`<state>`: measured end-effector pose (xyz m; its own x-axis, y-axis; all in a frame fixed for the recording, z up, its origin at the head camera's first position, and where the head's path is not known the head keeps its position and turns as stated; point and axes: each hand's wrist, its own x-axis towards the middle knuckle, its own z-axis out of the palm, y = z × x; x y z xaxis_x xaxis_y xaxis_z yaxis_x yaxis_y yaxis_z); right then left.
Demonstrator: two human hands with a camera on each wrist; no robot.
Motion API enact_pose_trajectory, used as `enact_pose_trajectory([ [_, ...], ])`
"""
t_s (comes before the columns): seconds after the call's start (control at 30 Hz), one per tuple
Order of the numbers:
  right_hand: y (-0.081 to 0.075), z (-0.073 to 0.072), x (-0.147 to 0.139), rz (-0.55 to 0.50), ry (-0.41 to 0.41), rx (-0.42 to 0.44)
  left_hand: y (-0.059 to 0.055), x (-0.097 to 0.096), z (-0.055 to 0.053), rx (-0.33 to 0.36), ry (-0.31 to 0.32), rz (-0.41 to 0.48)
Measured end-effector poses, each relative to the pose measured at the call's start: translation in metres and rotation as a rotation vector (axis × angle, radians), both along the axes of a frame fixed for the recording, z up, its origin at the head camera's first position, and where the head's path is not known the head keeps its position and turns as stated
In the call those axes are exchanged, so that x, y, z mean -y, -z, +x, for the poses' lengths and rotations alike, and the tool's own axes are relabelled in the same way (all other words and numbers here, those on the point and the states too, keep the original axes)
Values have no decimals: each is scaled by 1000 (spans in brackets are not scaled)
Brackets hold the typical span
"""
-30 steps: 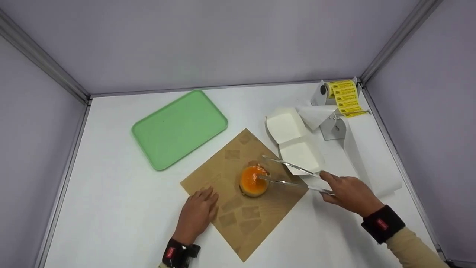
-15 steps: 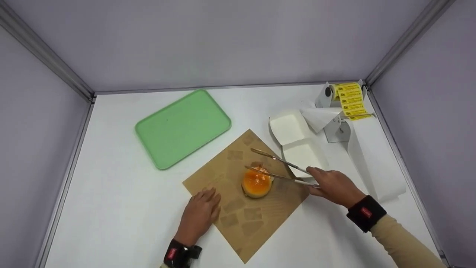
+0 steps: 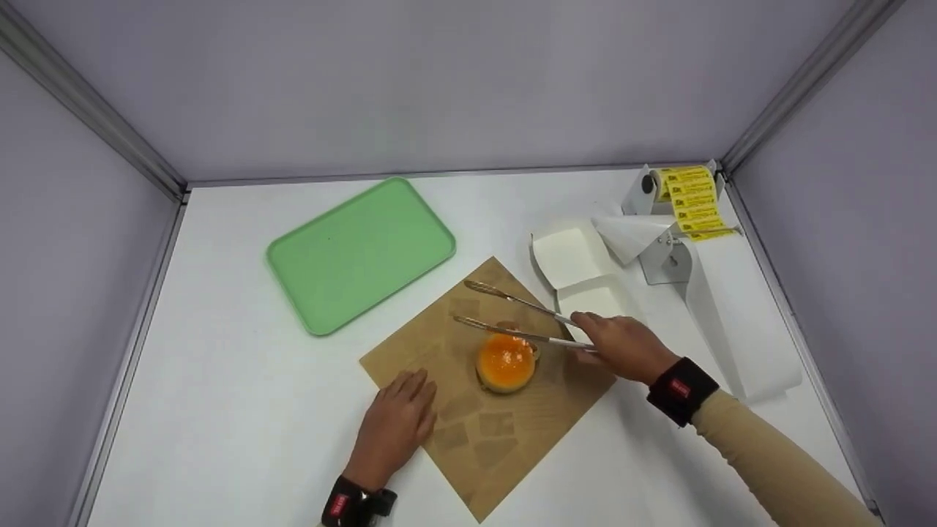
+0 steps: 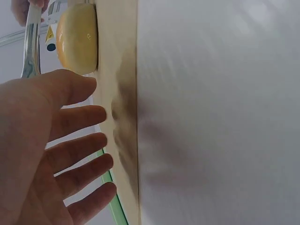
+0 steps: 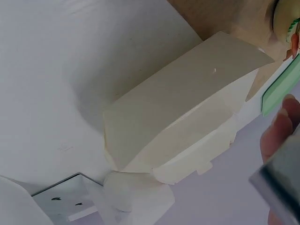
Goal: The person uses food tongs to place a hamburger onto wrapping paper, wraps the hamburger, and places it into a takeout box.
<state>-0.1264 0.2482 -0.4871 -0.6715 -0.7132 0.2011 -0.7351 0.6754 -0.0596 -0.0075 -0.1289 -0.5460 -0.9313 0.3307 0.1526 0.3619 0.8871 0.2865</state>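
A hamburger [image 3: 505, 369] with a glossy orange-brown bun sits near the middle of a brown sheet of wrapping paper [image 3: 505, 457]. My right hand [image 3: 624, 348] grips metal tongs [image 3: 512, 334] at their handle end. The tongs' arms stand apart, one crossing over the bun's far edge and the other farther back above the paper. Over the paper's left edge lies my left hand [image 3: 395, 421], its fingers extended and spread; the left wrist view shows the palm side, with fingertips close over the paper. In the right wrist view, only a few fingers [image 5: 279, 133] of the right hand show.
A green tray [image 3: 362, 252] lies at back left. Right of the paper stands an open white takeaway box [image 3: 571, 256], partly behind the right hand. Farther right is a metal dispenser [image 3: 662, 262] with yellow labels [image 3: 694, 197] and white backing strip [image 3: 747, 315]. Walls enclose the table.
My right hand and the tongs have moved left and away from me, the tips passing from beside the bun to beyond its far left. The left hand stays about where it was.
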Motion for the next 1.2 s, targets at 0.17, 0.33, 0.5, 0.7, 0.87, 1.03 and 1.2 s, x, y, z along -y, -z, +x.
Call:
enact_pose_trajectory([
  [0.17,-4,-16,17,17,11,27,-2,0,-1,-4,4,12],
  [0.33,-6,-32,34,38,19,65,-5,-1,0,-19,13,5],
  [0.5,-4,-47,49,49,0,48,-5,-3,2,-24,20,5],
  [0.7,4,-60,63,41,-25,29,-4,-3,5,-16,24,31],
  [0.87,8,-71,78,36,-15,46,-6,0,5,-9,21,24],
  [1.03,10,-81,95,40,-13,57,-8,0,6,15,13,17],
  [1.2,11,-92,109,74,-36,5,-11,0,7,20,7,34],
])
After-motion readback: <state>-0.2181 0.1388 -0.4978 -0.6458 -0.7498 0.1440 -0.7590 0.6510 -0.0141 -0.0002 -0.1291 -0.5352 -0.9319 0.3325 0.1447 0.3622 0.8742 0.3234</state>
